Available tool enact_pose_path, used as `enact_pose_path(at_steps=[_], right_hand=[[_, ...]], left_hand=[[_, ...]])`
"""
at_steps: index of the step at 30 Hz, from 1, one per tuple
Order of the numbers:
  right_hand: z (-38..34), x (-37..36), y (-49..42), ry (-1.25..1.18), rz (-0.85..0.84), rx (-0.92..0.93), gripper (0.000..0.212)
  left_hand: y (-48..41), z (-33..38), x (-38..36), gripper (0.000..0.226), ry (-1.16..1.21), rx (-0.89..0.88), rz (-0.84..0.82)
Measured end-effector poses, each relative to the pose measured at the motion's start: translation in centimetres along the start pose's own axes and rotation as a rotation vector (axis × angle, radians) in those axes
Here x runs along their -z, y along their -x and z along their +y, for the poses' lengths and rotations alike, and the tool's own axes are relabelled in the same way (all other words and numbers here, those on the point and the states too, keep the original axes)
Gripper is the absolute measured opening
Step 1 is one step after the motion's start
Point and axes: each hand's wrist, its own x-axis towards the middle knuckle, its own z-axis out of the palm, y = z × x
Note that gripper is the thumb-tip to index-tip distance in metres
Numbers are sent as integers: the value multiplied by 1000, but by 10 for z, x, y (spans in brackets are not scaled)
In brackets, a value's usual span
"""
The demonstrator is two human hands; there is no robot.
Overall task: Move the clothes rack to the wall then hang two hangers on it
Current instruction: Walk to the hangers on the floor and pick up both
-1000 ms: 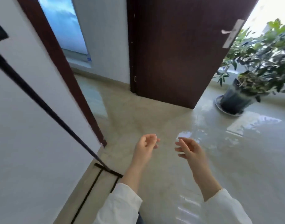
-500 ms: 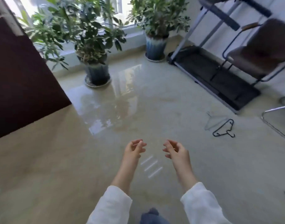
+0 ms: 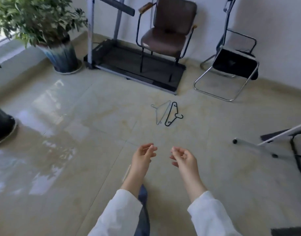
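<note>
Two wire hangers lie side by side on the tiled floor ahead of me: a grey hanger (image 3: pixel 160 111) on the left and a black hanger (image 3: pixel 172 114) on the right, touching or nearly so. My left hand (image 3: pixel 142 156) and my right hand (image 3: pixel 183 157) hover low in the frame, well short of the hangers, both empty with fingers loosely curled and apart. The clothes rack is out of view.
A treadmill (image 3: pixel 137 65) with a brown armchair (image 3: pixel 166 36) on its deck stands against the far wall. A folding metal chair (image 3: pixel 231 68) is at the right, a potted plant (image 3: pixel 61 55) at the left, another pot (image 3: pixel 1 125) at the far left, a table leg (image 3: pixel 258 143) at the right edge.
The view has swung right, from the door and rack base, past the plants, to the hangers, which now sit centred ahead. Both hands stay empty in front of me.
</note>
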Motion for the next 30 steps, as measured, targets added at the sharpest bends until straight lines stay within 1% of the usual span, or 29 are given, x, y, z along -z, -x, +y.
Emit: enact_pose_path(at_steps=[2, 8, 12, 17, 21, 25, 30], right_hand=[[-17, -6, -39, -24, 34, 9, 8], [-81, -34, -155, -53, 82, 12, 5], [-107, -41, -231, -103, 143, 4, 5], [-108, -28, -304, -136, 213, -51, 5], [-105, -2, -387, -143, 252, -105, 5], [-102, 19, -471, -138, 249, -150, 4], [-93, 41, -575, -64, 228, -222, 5]], left_hand=[[-39, 23, -11, 6, -11, -26, -42], [-155, 105, -21, 10, -34, -76, -68], [-230, 140, -37, 10, -99, -90, -91], [-308, 151, -75, 8, -153, -23, -138], [-384, 157, -122, 8, -185, 4, -142], [-451, 159, -167, 16, -173, 52, -100], [-536, 155, -224, 15, -139, 131, -54]])
